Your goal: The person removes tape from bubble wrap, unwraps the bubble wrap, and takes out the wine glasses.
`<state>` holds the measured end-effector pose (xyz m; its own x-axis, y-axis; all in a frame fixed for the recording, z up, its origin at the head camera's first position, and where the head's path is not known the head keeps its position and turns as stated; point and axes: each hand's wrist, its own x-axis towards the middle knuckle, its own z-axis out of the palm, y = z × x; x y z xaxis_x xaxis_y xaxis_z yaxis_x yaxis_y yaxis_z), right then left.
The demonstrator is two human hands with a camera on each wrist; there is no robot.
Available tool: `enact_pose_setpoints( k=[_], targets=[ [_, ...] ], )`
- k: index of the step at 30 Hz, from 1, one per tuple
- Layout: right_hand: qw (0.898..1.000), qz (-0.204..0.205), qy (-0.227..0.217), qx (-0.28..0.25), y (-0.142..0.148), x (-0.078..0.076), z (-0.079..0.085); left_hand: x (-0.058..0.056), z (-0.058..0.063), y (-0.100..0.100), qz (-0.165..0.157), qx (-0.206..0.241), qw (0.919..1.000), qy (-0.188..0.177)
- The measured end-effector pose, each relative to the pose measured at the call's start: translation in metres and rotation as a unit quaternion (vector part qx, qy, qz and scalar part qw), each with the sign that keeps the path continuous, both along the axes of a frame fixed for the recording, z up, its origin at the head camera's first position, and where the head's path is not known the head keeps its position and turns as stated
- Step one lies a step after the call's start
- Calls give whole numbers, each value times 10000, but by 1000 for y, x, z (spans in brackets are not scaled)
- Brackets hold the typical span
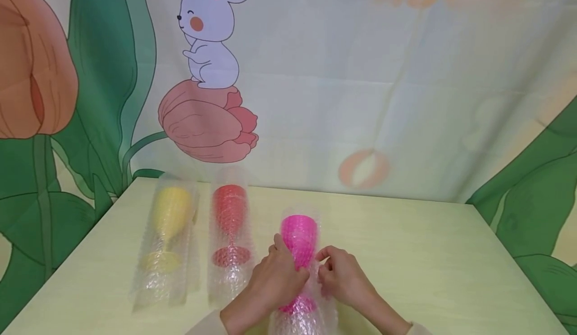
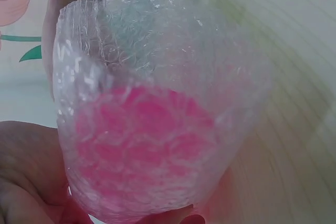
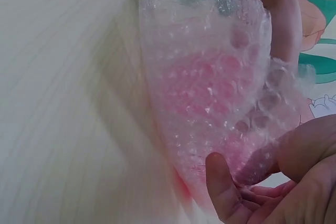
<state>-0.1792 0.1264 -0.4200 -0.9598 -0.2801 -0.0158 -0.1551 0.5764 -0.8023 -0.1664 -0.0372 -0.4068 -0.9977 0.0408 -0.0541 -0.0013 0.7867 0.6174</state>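
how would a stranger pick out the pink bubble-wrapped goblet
Below the white rabbit-print cloth backdrop is a pale yellow table. On it, the stemmed pink goblet in clear bubble wrap is rightmost of three, at the person's left hand and right hand. Its colour sets it apart from the wrapped red goblet and yellow goblet.

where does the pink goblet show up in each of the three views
Head: the pink goblet is in the lower middle, partly behind the left hand.
Left wrist: its round pink end is in the lower half, slightly left of centre.
Right wrist: its blurred pink shape is slightly right of centre.
Shared landmark: the bubble wrap around it.
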Motion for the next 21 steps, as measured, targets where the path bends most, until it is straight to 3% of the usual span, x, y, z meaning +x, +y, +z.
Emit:
enact_pose_setpoints(
  k=[7, 14, 21],
  targets=[
    [9999, -83, 112, 73, 0, 0, -7, 0, 2, 3, 16, -163, 9998, 81],
    [9979, 0, 482, 434, 2, 1, -11, -4, 5, 1, 62, 339, 9994, 53],
    [9982, -32, 379, 460, -3, 3, -15, -7, 4, -1, 4, 480, 9988, 93]
  ],
)
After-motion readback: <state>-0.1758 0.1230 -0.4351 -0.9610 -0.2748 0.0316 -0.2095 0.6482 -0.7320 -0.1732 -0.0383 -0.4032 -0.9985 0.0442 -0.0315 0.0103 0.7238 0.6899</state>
